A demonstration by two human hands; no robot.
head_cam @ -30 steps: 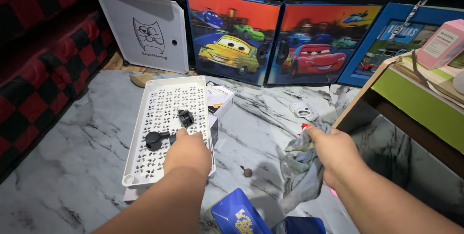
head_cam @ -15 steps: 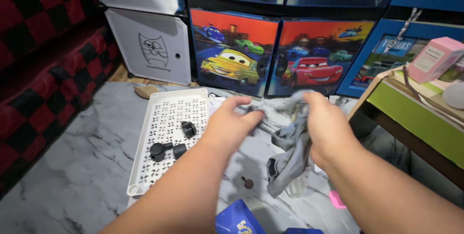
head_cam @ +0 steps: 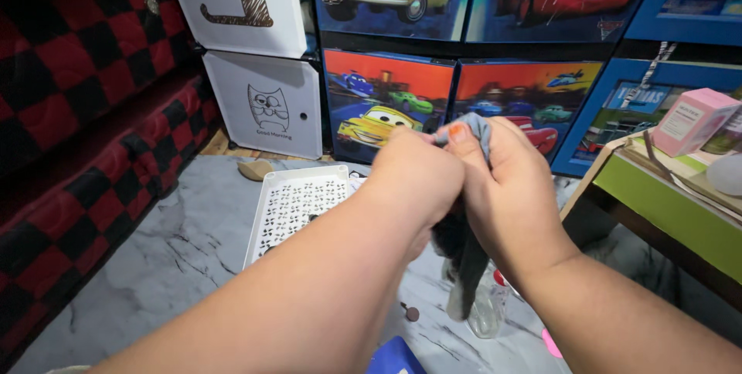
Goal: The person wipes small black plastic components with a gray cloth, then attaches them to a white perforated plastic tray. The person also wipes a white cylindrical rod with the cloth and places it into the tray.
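Up close to the camera, the left hand (head_cam: 417, 177) and right hand (head_cam: 502, 188) are both closed around a grey cloth (head_cam: 464, 254), held raised above the marble floor (head_cam: 178, 258), its tail hanging down between the wrists, with the white perforated tray (head_cam: 297, 208) lying near the floor's far edge.

Grey cloth (head_cam: 466, 254) mostly hidden between hands; white tray (head_cam: 297, 202) partly covered by left forearm.
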